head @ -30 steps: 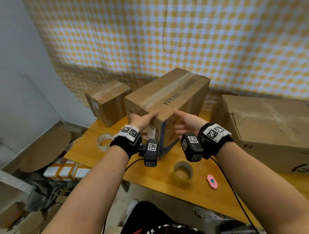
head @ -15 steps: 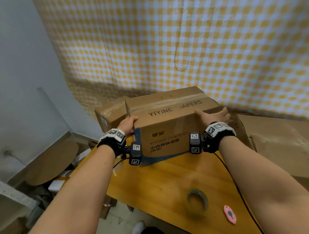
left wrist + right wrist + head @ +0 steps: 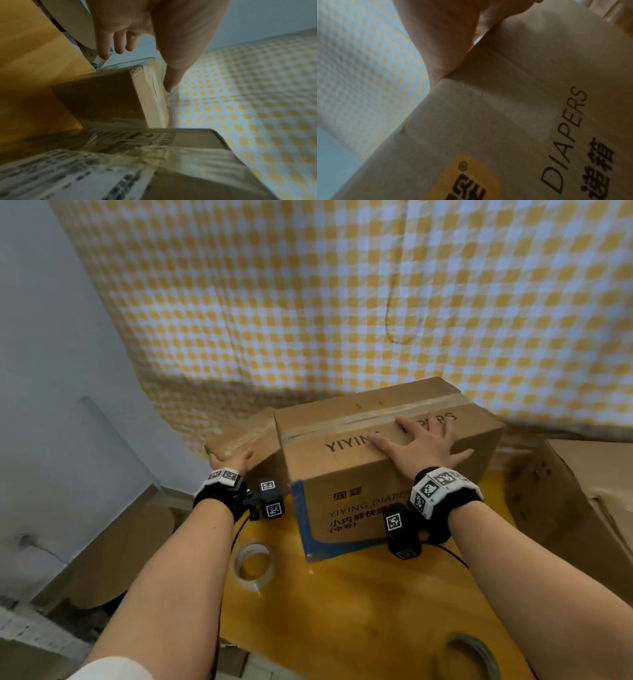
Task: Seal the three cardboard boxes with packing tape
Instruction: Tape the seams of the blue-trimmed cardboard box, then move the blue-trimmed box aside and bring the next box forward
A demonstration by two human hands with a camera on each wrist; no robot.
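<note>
The printed diaper box [image 3: 359,470] stands on the yellow table [image 3: 342,611], an old tape strip along its top seam. My right hand [image 3: 416,445] lies flat on its top with the fingers spread; in the right wrist view the palm [image 3: 447,33] presses the top edge of the box [image 3: 522,121]. My left hand [image 3: 228,461] is over the near corner of the small box [image 3: 246,436] behind and to the left. Its fingers [image 3: 118,44] hang relaxed, the thumb near the small box's [image 3: 102,97] taped top; I cannot tell if it touches. A third, large box [image 3: 565,494] stands to the right.
A clear tape roll [image 3: 253,565] lies on the table in front of the diaper box, between my forearms. A yellowish tape roll [image 3: 469,654] lies at the near right edge. A checked cloth [image 3: 342,302] hangs behind the boxes. Cardboard clutter lies on the floor left of the table.
Both hands gripped the diaper box's sides and turned it. Now it rests on the table, my right hand has shifted onto its top and my left has let go and moved to the small box.
</note>
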